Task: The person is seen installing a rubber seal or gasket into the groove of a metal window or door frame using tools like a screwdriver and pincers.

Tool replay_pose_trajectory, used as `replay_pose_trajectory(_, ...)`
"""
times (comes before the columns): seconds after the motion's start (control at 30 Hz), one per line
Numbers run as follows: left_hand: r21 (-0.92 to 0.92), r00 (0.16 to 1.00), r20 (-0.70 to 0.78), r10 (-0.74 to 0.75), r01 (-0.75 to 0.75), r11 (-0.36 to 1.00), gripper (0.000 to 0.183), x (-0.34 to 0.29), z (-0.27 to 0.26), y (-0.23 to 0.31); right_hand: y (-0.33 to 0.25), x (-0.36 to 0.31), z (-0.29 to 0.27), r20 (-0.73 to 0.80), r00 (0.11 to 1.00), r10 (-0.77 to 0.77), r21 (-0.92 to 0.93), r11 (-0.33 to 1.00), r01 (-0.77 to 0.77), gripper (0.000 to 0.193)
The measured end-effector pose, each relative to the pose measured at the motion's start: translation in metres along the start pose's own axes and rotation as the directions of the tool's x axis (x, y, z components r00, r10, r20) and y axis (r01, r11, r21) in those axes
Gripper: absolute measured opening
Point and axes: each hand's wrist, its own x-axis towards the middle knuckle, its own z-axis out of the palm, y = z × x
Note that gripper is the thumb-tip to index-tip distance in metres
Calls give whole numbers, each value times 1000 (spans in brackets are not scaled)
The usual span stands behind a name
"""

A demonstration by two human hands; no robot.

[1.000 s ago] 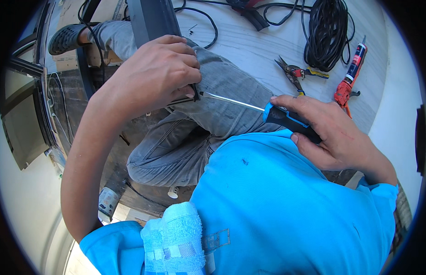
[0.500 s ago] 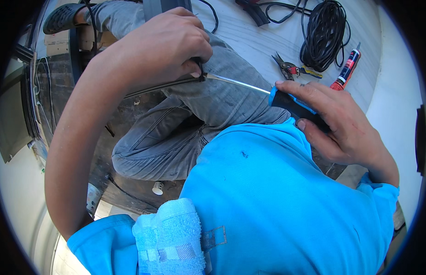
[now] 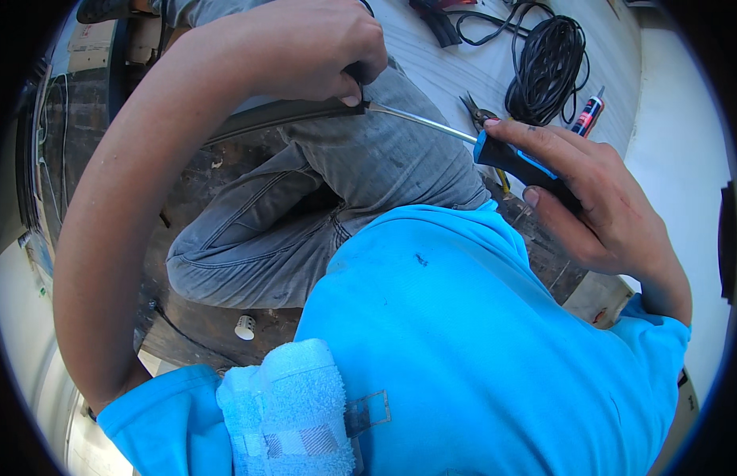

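My right hand (image 3: 594, 194) is wrapped round the black and blue handle of a screwdriver (image 3: 424, 124), its metal shaft pointing left. The screwdriver's tip meets the end of a long dark strip (image 3: 289, 116), which looks like a frame profile and lies across my raised leg. Near that end, my left hand (image 3: 336, 59) pinches the strip between curled fingers and thumb. Its other fingers hide part of the strip, and my left forearm covers the strip's far end. What the tip touches exactly is too small to make out.
Beyond my right hand lie a coiled black cable (image 3: 547, 67), pliers-like snips (image 3: 479, 109) and a cartridge tube (image 3: 588, 113). A small white perforated cup (image 3: 245, 327) rests on the dark wooden surface (image 3: 218, 333). A rolled blue towel (image 3: 293, 401) hangs at my left shoulder.
Both hands, with the screwdriver and strip, have shifted slightly in the picture; the left has gone up and right. The view itself has moved a little. Both grips stay the same.
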Motion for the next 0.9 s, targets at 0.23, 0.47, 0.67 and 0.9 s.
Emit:
replay_pose_trajectory(0.23,-1,996,17,-82,82,997,27,0,2,2,-9,-1,1,-19,1000,-15,-106,994,13,61)
replay_pose_trajectory(0.47,-49,994,50,-96,98,994,28,3,1,-1,-29,3,-13,58,994,92,-111,990,-85,61)
replay_pose_trajectory(0.67,-78,991,28,-133,135,988,27,-2,3,1,-29,2,-12,20,1000,-16,-220,975,20,57)
replay_pose_trajectory(0.9,-17,978,83,-193,195,981,25,4,4,2,-38,6,-10,62,990,124,-208,972,-109,56)
